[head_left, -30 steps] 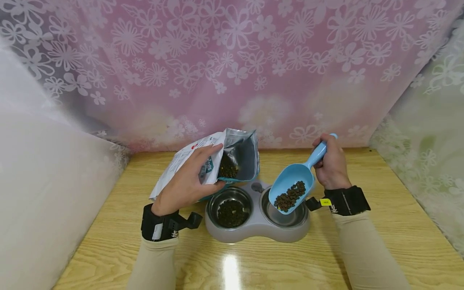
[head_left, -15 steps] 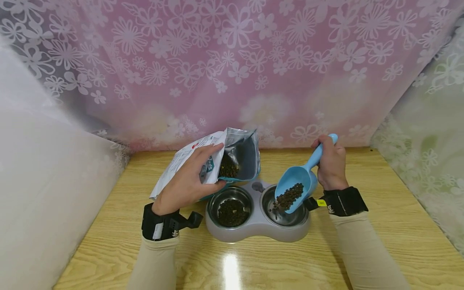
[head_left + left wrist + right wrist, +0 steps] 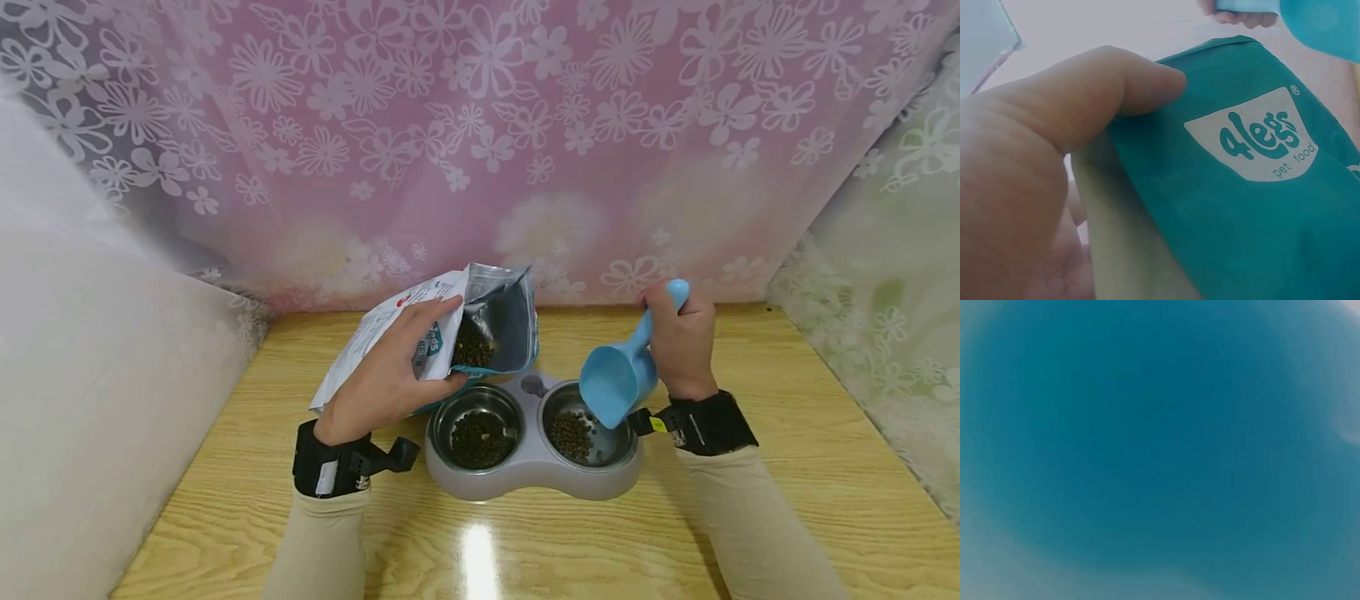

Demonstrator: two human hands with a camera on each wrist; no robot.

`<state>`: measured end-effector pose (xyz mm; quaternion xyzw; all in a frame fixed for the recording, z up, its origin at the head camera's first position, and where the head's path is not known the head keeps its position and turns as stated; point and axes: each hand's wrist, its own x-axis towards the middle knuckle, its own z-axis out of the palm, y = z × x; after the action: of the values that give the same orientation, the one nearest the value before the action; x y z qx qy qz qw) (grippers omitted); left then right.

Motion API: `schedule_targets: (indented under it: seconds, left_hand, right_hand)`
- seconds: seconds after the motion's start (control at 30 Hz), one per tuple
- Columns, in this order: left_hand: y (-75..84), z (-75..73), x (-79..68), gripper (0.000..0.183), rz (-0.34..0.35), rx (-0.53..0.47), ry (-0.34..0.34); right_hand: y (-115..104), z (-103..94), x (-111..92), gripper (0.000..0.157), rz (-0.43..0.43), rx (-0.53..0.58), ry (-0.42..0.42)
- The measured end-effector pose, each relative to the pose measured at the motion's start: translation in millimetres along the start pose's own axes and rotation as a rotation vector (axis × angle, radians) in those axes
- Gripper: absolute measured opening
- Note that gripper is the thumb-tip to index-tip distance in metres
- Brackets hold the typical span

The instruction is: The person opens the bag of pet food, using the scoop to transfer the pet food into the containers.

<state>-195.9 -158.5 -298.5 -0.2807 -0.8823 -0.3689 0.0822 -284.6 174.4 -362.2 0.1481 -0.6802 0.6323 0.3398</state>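
Note:
My left hand [image 3: 393, 358] grips the open pet food bag [image 3: 360, 333], thumb on its teal face and fingers over the white side. The bag lies tilted with its mouth to the right, brown kibble [image 3: 472, 348] showing inside. In the left wrist view the bag's teal front [image 3: 1241, 219] reads "4Legs pet food". My right hand [image 3: 681, 342] holds a blue scoop [image 3: 611, 383] by its handle, tipped over the right steel bowl [image 3: 626, 450]. No kibble shows in the scoop; a small heap of kibble [image 3: 572, 437] lies in that bowl. The scoop fills the right wrist view, blurred.
Both bowls sit in a grey double-bowl stand [image 3: 532, 483]. The left steel bowl [image 3: 442, 454] holds darker food [image 3: 480, 440]. Everything stands on a wooden table [image 3: 405, 542], with a pink floral curtain [image 3: 487, 167] behind it and pale walls at both sides.
My right hand has tipped the scoop further, and its kibble has dropped into the right bowl. The left hand and the bag have stayed in place.

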Motion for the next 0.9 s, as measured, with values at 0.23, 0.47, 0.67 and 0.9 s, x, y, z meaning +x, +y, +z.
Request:
schedule_targets:
  seconds: [0.23, 0.47, 0.67, 0.9]
  left_hand:
    - [-0.7, -0.2, 0.4, 0.079, 0.001, -0.002, 0.000]
    - [0.7, -0.3, 0.1, 0.079, -0.004, -0.009, -0.007]
    - [-8.0, 2.5, 1.7, 0.080, 0.007, 0.002, 0.000]
    - [-37.4, 12.1, 3.1, 0.082, 0.027, 0.036, 0.018]
  right_hand:
    - [-12, 8.8, -8, 0.036, -0.243, 0.016, -0.027]
    - [-32, 10.8, -11, 0.038, -0.184, 0.045, 0.087]
    - [-40, 13.6, -13, 0.029, -0.135, 0.003, 0.032]
    - [-33, 12.6, -17, 0.033, 0.011, -0.101, -0.176]
